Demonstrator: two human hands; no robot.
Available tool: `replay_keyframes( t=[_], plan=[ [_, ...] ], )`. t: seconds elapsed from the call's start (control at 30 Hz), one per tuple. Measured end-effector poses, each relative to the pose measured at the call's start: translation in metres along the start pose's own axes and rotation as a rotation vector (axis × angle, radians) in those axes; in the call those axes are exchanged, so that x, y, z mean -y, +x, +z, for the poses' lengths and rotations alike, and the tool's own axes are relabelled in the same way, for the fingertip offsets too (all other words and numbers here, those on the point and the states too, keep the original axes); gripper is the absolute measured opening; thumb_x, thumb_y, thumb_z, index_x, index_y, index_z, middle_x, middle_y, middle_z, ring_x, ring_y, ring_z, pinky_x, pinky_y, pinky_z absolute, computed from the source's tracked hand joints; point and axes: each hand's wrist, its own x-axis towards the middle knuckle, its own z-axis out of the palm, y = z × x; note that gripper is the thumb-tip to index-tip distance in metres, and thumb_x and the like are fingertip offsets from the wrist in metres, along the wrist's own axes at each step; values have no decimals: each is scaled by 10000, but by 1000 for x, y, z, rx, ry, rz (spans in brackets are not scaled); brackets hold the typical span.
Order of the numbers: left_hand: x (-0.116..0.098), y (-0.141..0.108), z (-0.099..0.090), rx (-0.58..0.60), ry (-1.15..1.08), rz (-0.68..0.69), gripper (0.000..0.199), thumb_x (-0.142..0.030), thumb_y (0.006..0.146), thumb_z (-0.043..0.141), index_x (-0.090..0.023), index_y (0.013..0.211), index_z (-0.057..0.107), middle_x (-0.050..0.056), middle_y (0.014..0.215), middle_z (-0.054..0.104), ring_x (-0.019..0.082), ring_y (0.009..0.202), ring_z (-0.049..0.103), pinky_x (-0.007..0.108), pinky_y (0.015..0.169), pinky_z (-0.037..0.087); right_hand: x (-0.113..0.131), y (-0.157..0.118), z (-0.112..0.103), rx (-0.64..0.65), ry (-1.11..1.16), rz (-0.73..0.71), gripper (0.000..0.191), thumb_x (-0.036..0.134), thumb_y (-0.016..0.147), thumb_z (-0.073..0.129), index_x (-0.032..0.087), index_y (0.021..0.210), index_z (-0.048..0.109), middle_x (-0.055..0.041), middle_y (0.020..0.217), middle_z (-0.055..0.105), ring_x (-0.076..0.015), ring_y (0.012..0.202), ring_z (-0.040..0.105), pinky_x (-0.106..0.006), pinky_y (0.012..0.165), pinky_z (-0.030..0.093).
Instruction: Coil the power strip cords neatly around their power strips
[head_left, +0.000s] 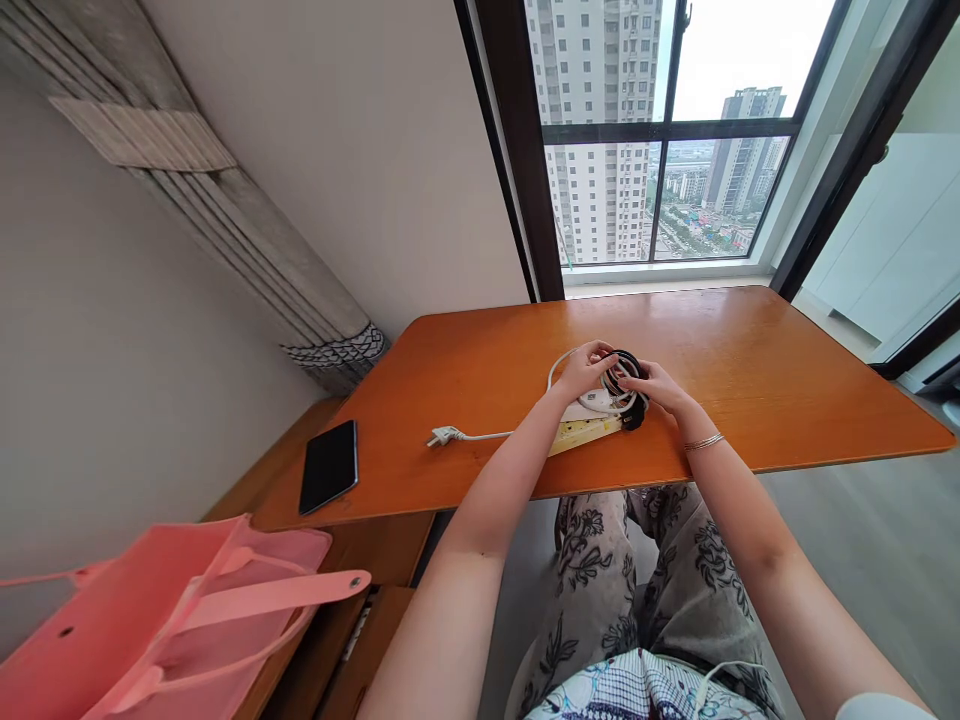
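My left hand (587,372) has its fingers closed around the left side of a bundle of looped black and white cables (624,368). From the right, my right hand (661,386) grips the same bundle with bent fingers. Under the loops lies a pale yellow and white power strip (585,434), partly hidden by my left forearm. A black plug (634,413) sits at its right end, and a white adapter (598,399) shows beneath the cables. The strip's white cord runs left to a plug (444,436) resting on the table.
The orange-brown wooden table (750,380) stands against the wall and window. A dark-screened tablet or phone (329,467) lies near its left edge. A pink bag (187,620) sits at the lower left. A grey curtain (262,250) hangs at the left.
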Motion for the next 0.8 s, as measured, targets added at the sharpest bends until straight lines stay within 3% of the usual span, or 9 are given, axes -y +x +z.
replay_keyframes(
  t=[0.13,0.23,0.4,0.8],
  plan=[
    [3,2,-7,-169,38,-101,161,-311,767,727,-171,816,665,16,755,650,152,698,613,279,690,477,-5,3,0,-219,-273,-208,545,351,643,815,203,1144,661,-79,1127,688,-209,916,641,-346,788,516],
    [5,3,-9,-189,1,-130,173,-317,766,733,-181,843,659,6,710,639,158,676,630,275,653,470,-6,4,1,-360,-463,-357,461,346,692,776,232,1121,653,-88,1145,645,-214,925,613,-338,736,503],
    [8,2,-9,-223,-16,-123,218,-294,751,747,-200,928,659,-19,663,619,174,687,666,274,651,487,-5,3,1,-329,-617,-414,196,339,803,676,241,973,689,-54,894,616,-200,834,573,-358,787,487],
    [11,8,-10,-242,-83,-136,112,-234,766,716,-168,831,654,28,760,670,192,728,698,307,686,542,-13,8,4,-329,-403,-362,182,388,823,658,229,911,645,-52,943,627,-192,851,562,-355,810,479]
  ],
)
